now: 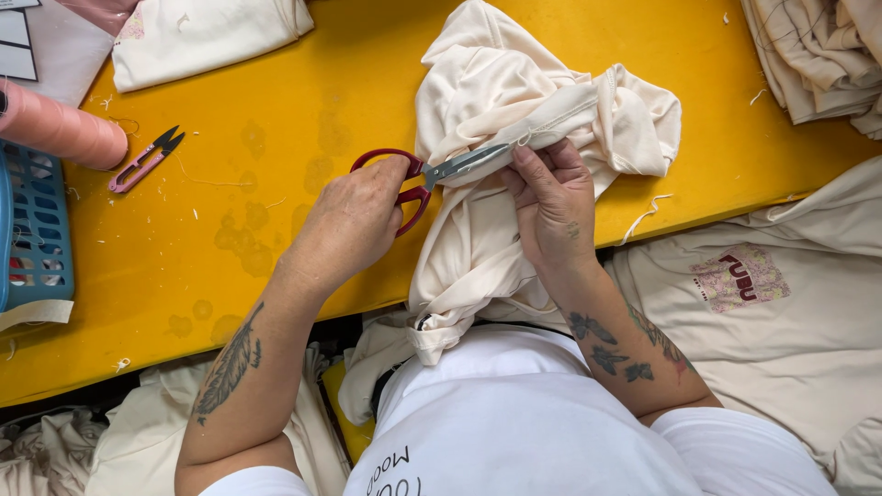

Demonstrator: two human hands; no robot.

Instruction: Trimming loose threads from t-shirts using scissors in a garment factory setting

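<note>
Cream jersey garment pinched in right hand; left hand grips red-handled steel scissors on yellow table.

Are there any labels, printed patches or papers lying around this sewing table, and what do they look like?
Printed patch: on a cream shirt lying at right, squarish, pink with dark red shapes.
Paper sheet: top left corner, white with black ruled lines.
Dark print: on the person's white shirt, bottom edge.

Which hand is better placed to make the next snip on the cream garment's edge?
Probably the left hand: it grips the red-handled scissors, blades at the cream garment edge. The right hand pinches that edge taut.
</note>
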